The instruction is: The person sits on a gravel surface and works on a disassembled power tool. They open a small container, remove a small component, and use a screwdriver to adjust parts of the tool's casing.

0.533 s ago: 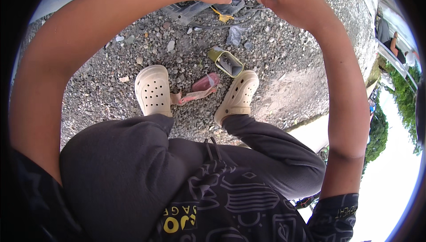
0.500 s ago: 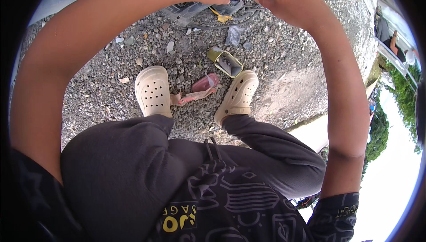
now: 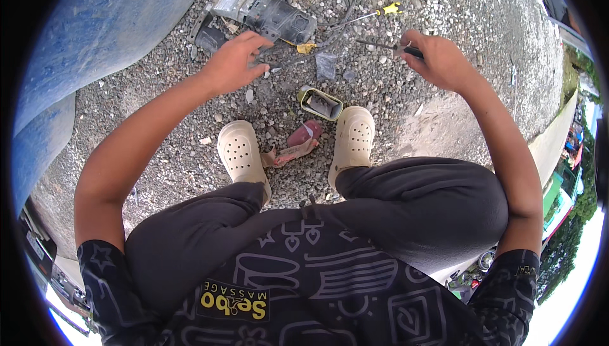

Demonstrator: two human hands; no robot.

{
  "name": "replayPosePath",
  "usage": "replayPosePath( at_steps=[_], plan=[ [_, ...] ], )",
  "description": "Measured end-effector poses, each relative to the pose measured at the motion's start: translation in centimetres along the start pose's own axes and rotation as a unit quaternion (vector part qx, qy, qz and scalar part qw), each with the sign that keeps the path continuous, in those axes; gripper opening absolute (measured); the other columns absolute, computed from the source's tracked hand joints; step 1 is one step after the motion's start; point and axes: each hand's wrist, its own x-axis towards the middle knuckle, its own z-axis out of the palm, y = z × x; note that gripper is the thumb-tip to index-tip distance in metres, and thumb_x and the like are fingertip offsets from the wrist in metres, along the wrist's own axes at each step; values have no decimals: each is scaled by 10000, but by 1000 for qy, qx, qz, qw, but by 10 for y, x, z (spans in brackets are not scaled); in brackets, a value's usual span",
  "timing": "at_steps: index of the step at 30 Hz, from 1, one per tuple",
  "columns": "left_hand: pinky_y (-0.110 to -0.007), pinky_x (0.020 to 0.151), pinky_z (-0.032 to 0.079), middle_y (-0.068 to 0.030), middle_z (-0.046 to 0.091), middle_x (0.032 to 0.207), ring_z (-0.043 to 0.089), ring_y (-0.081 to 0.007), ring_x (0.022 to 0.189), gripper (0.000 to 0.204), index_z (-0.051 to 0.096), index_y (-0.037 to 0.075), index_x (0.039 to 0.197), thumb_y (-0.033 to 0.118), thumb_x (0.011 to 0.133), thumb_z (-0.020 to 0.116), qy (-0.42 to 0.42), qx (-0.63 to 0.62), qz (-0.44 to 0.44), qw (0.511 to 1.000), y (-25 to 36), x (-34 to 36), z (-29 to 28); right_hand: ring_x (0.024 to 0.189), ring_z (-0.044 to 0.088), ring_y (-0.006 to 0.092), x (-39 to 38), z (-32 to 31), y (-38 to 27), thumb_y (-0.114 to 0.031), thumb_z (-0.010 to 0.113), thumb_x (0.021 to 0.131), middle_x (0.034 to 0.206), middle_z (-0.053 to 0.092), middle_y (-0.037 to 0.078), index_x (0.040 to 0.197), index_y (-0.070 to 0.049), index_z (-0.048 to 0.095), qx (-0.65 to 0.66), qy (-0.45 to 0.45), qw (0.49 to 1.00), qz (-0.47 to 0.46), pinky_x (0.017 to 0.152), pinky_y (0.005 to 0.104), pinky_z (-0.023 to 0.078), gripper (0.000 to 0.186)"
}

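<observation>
My right hand (image 3: 438,60) is closed around the dark handle of a screwdriver (image 3: 377,44), whose thin shaft points left over the gravel. Thumb and fingers apart, my left hand (image 3: 235,63) is open beside a power tool (image 3: 273,16) with a grey metal head and a black body. The tool lies on the ground with its dark cable (image 3: 347,3) looped to the right. A second screwdriver, yellow-handled (image 3: 388,9), lies beyond my right hand.
Between my clogs (image 3: 240,149) are an open yellow-green tin (image 3: 322,103), a pink object (image 3: 303,134) and a torn strip (image 3: 295,153). A clear plastic scrap (image 3: 326,65) lies on the gravel. A large blue curved surface (image 3: 114,22) rises at the far left.
My hands have moved apart and nearer to me, the right keeping the screwdriver. My left hand has come away from its tip. The power tool and yellow-handled screwdriver now show more fully.
</observation>
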Motion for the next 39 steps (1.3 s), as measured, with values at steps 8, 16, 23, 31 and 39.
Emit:
replayPosePath(
  at_steps=[8,16,23,31,39],
  plan=[
    [-459,989,543,-150,653,1255,673,-371,1102,404,633,67,1320,186,949,740,-67,117,-103,985,19,-93,6,993,709,324,8,128,94,-137,731,919,1025,715,154,1068,-66,607,220,-60,973,-47,891,466,542,207],
    [-380,819,599,-175,747,1081,742,-272,893,357,712,33,1239,212,937,781,26,-3,-195,980,53,-70,68,867,726,304,25,187,129,-235,715,961,874,733,114,969,-64,724,249,20,968,23,801,421,579,171],
    [-350,790,596,-143,766,1054,742,-223,872,357,714,46,1241,236,947,787,82,-73,-183,977,88,-2,110,903,729,311,83,203,108,-182,675,998,1086,722,69,1096,-115,761,203,224,952,-39,815,425,601,147],
    [-318,817,597,-115,772,1071,726,-165,941,369,695,18,1283,229,987,757,76,-144,-195,967,111,58,130,1015,703,317,97,196,121,-157,670,981,1098,711,62,1065,-90,738,124,150,975,-109,898,444,588,128],
    [-376,781,643,-149,773,1053,759,-234,890,389,704,11,1250,241,943,773,100,-217,-206,949,95,89,153,928,698,378,84,210,107,-191,620,1043,1071,698,123,1124,-61,658,152,206,963,-82,826,478,581,158]
  ],
)
